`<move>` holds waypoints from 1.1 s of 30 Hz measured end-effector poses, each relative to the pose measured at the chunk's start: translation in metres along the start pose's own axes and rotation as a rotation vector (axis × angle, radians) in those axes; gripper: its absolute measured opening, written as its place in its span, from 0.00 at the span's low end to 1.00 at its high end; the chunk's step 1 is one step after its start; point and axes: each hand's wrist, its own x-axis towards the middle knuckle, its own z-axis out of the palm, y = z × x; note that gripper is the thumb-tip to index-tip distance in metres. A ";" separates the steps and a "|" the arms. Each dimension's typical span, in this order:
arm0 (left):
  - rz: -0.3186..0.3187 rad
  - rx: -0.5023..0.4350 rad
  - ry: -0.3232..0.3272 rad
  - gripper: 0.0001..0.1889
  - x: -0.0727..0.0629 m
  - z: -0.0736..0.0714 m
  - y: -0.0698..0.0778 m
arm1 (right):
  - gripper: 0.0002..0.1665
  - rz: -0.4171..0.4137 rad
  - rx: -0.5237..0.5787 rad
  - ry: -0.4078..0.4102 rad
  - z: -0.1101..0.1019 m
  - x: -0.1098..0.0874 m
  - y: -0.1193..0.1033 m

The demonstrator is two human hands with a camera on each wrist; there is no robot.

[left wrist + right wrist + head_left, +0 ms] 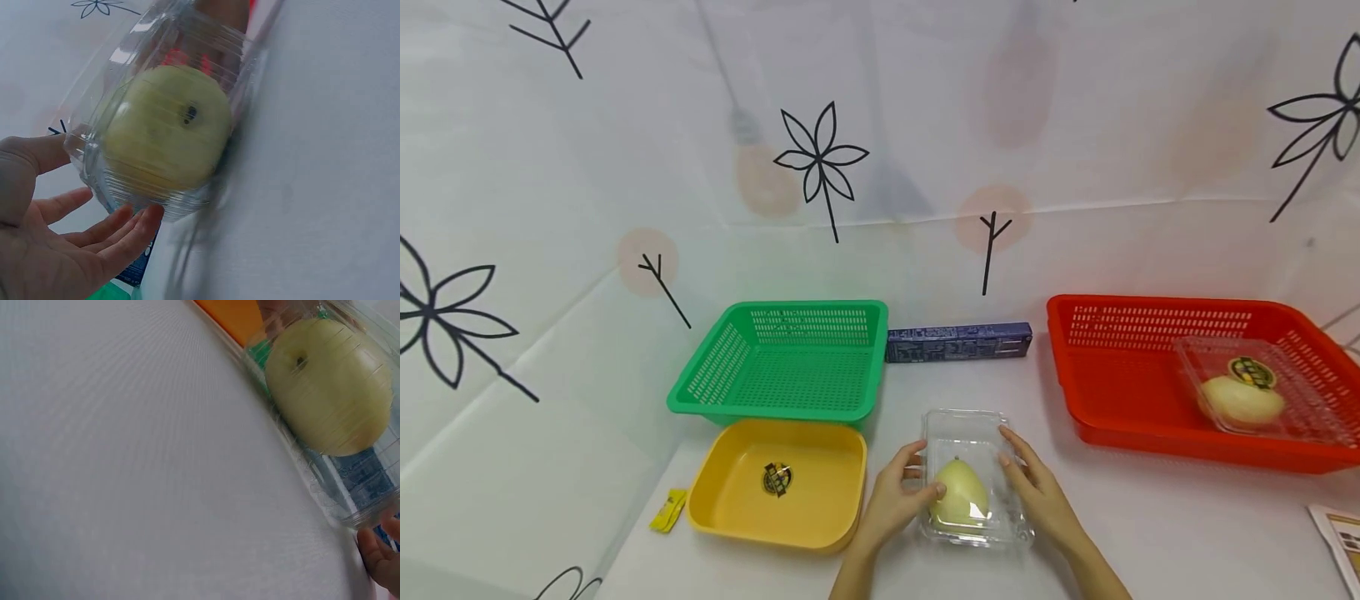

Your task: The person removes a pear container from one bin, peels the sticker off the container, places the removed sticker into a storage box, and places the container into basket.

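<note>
Between both hands, a clear plastic clamshell box (970, 425) sits on the white table with its lid down. Inside it lies a pale yellow-green pear (961, 493), stem end pointing away from me; its dark blossom end shows in the left wrist view. My left hand (895, 497) holds the box's left side, thumb over the lid and fingertips along the side wall (181, 212). On the right, my right hand (1043, 493) grips the opposite side, its fingers on the lid's right edge. Only a few right fingertips (375, 556) appear in the right wrist view, by the box corner.
A yellow tub (775, 521) holding a round sticker (777, 479) stands left, with a green basket (775, 408) behind it. Yellow sachets (668, 511) lie beside the tub. A dark blue box (958, 342) lies at the back. The red basket (1120, 400) contains another clamshell (1202, 358) with fruit.
</note>
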 end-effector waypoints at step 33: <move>-0.008 -0.096 -0.179 0.37 -0.035 -0.011 0.002 | 0.50 0.169 0.197 -0.263 -0.020 -0.045 -0.019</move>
